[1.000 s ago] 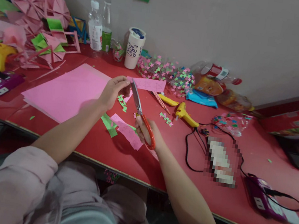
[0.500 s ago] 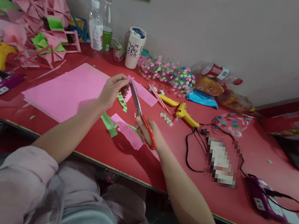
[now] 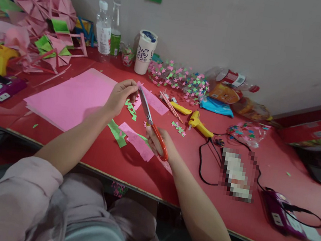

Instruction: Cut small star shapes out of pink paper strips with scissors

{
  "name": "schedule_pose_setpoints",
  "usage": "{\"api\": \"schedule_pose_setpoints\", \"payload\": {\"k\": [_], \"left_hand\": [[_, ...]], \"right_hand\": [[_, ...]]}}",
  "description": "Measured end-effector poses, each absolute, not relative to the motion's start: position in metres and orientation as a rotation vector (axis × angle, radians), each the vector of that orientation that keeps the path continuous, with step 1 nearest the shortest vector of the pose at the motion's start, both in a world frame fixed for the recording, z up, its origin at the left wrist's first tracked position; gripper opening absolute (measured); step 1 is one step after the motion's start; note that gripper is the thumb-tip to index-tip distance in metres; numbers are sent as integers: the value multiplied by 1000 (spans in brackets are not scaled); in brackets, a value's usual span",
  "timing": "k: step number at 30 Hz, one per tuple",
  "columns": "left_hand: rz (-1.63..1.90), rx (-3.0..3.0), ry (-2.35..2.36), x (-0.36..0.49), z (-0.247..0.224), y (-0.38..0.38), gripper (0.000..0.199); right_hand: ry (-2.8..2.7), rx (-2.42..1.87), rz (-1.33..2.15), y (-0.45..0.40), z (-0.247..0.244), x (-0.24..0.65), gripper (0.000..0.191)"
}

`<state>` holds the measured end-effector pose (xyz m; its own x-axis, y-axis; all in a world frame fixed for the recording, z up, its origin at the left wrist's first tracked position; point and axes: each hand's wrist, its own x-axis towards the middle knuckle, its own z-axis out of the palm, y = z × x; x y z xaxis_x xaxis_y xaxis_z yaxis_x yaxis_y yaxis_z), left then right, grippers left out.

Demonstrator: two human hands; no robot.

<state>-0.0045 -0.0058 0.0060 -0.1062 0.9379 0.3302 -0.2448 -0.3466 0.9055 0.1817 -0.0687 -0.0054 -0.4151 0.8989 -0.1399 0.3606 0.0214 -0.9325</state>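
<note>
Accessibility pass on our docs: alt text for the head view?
Right hand holds orange-handled scissors, blades at pink paper pinched in the left hand, over a red table. Pink sheets and green scraps lie around; a white patterned cup and two bottles stand by the wall.

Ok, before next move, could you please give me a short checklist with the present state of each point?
1. Right hand grips scissors: ok.
2. Left hand pinches pink paper: ok.
3. Left fingertips well clear of the blades: not ok, close to the tips.
4. Pink strip behind the blades cut free: cannot tell.
5. Yellow glue gun apart from both hands: ok.
</note>
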Motion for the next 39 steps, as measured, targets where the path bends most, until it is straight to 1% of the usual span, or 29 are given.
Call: {"api": "schedule_pose_setpoints", "payload": {"k": [14, 23, 28, 39], "left_hand": [[1626, 1192, 905, -4, 7, -6, 17], [1644, 1186, 894, -7, 4, -4, 15], [1681, 1171, 912, -9, 4, -1, 12], [1651, 1238, 970, -9, 1, -1, 13]], "right_hand": [[-1780, -1283, 1402, -71, -2, 181, 46], [-1686, -1278, 1569, -70, 0, 181, 42], [-1633, -1257, 1655, -69, 0, 180, 44], [-1650, -1280, 1628, -70, 1, 181, 45]]}}
